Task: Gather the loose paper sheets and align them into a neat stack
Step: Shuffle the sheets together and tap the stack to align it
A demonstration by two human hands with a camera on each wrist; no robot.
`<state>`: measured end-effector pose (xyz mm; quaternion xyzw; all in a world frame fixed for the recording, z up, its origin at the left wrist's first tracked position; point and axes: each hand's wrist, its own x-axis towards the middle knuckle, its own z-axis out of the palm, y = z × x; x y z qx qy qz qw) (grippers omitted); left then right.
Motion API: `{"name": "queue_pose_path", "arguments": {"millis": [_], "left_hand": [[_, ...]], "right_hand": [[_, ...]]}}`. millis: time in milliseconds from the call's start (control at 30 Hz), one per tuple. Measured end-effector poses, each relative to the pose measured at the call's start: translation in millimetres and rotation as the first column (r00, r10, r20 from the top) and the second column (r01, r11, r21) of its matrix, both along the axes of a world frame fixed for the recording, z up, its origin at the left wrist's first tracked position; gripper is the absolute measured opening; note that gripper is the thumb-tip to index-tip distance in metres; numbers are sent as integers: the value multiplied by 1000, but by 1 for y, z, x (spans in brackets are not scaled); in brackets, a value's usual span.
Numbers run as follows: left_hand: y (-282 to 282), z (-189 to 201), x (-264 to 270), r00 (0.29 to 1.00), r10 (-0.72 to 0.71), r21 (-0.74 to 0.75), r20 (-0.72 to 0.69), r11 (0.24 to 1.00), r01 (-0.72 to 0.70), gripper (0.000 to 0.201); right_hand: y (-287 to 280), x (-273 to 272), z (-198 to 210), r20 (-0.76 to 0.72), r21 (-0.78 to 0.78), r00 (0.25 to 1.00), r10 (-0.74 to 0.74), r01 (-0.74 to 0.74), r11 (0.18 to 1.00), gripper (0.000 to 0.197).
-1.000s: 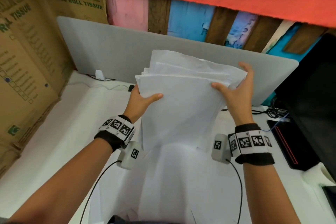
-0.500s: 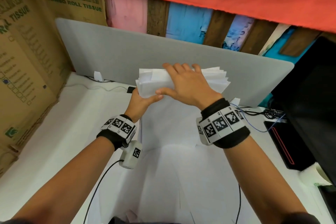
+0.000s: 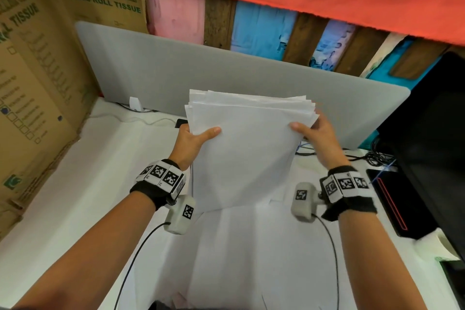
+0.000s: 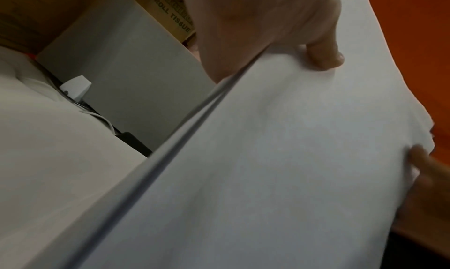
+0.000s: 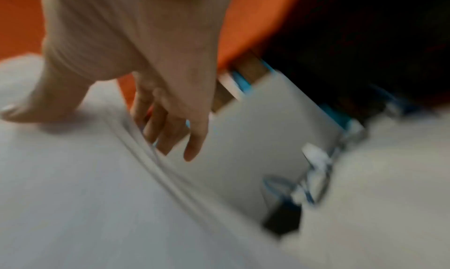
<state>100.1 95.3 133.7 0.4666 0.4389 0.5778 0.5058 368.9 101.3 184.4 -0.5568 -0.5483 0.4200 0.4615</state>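
The head view looks forward and down from above the forearms onto the white desk (image 3: pixel 75 196), taking in the grey divider panel (image 3: pixel 251 75), the cardboard box (image 3: pixel 37 83) at left and the black monitor (image 3: pixel 432 133) at right. The left wrist view sits very near the left hand (image 4: pixel 263 23), looking along the left edge of the paper stack (image 4: pixel 280 157) toward the same panel and box lettering. The right wrist view, blurred, looks from just below the right hand (image 5: pixel 151 57) along the stack's right edge toward the cables (image 5: pixel 316 177) and monitor. All three views share the stack and the panel.
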Motion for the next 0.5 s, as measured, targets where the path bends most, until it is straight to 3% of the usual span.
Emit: {"name": "queue_pose_path", "arguments": {"millis": [67, 133, 200, 267, 400, 500], "left_hand": [[0, 1, 1, 1000, -16, 3, 4, 1000, 16, 22], [-1, 4, 1, 999, -44, 18, 4, 999, 44, 28], [-2, 9, -1, 997, -73, 40, 0, 997, 73, 37], [-2, 14, -3, 996, -92, 46, 16, 995, 91, 47], [2, 23, -3, 994, -106, 62, 30, 993, 104, 63], [4, 24, -2, 998, -55, 82, 36, 995, 51, 65]], "right_hand": [[-5, -4, -29, -198, -114, 980, 10, -33, 993, 56], [-8, -13, -45, -232, -137, 972, 32, -65, 988, 77], [-5, -17, -45, -246, -87, 969, 21, -43, 995, 87], [-1, -17, -34, -284, -23, 959, 0, -6, 1000, 82], [-2, -21, -7, -221, 60, 974, 53, -40, 997, 42], [-2, -25, 5, -221, 133, 972, 81, -53, 990, 43]]}}
